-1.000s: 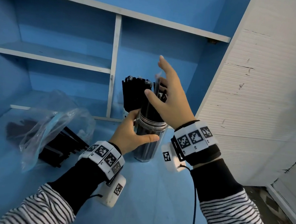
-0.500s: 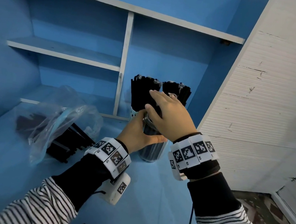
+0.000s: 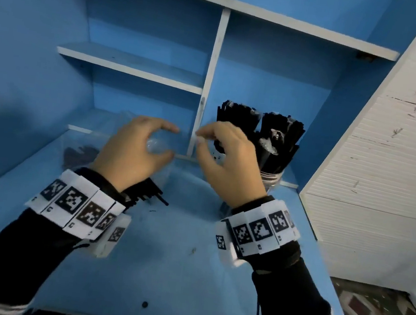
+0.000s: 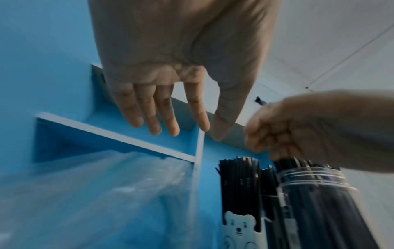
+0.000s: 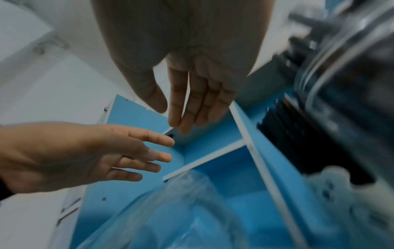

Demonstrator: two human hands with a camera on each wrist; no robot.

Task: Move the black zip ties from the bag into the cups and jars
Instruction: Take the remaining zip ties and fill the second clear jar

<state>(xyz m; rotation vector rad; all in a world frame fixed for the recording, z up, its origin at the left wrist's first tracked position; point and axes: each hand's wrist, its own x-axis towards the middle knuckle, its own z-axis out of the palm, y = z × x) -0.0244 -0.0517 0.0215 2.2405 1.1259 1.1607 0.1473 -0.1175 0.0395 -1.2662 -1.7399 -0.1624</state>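
My left hand (image 3: 133, 153) hides most of the blurred bag (image 4: 91, 193); my right hand (image 3: 227, 160) partly covers the jar (image 4: 319, 198). Both grips released, empty. Cup (image 4: 239, 230) shows a bear print.

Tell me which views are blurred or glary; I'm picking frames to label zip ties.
Head view: mostly sharp; left hand and right hand slightly soft, clear bag nearly lost in glare. Left wrist view: jar and zip ties readable, bag smeared. Right wrist view: worst, jar heavily motion-blurred, palm in shadow.
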